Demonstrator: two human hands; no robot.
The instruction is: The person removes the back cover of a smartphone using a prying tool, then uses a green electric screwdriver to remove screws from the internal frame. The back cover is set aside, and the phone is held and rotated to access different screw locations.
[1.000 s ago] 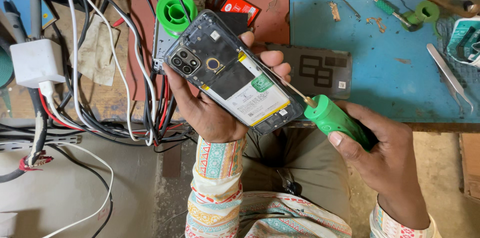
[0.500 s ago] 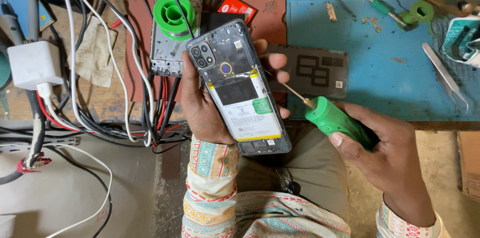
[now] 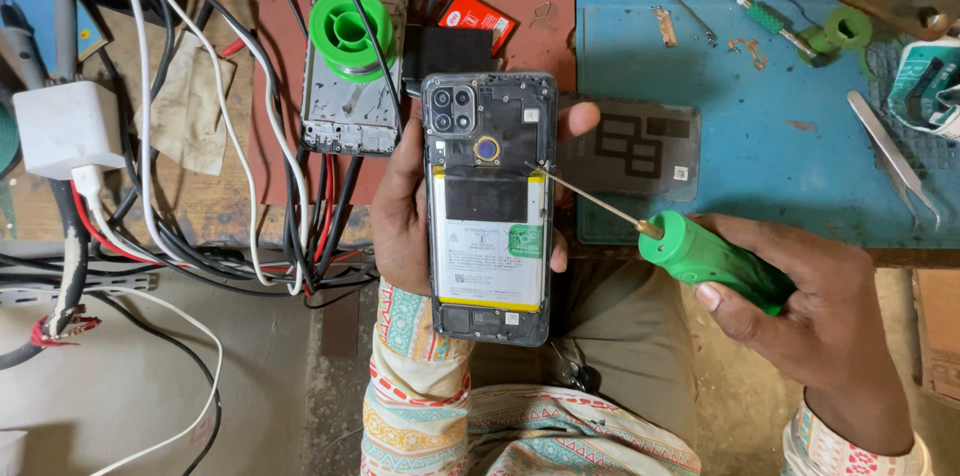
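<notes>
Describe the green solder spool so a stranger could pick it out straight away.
Start at the red-brown mat at the top of the bench, left of the blue mat. On its left side lies a bare grey phone frame, and the solder spool sits on that frame's upper end. It is a wide bright-green reel seen from above, far larger than the small green ring on the blue mat.

Green screwdriver handle in the right grip, black phone with white, yellow-edged battery in the left grip, blue mat beyond, green spool, white charger, multicoloured patterned sleeves
</notes>
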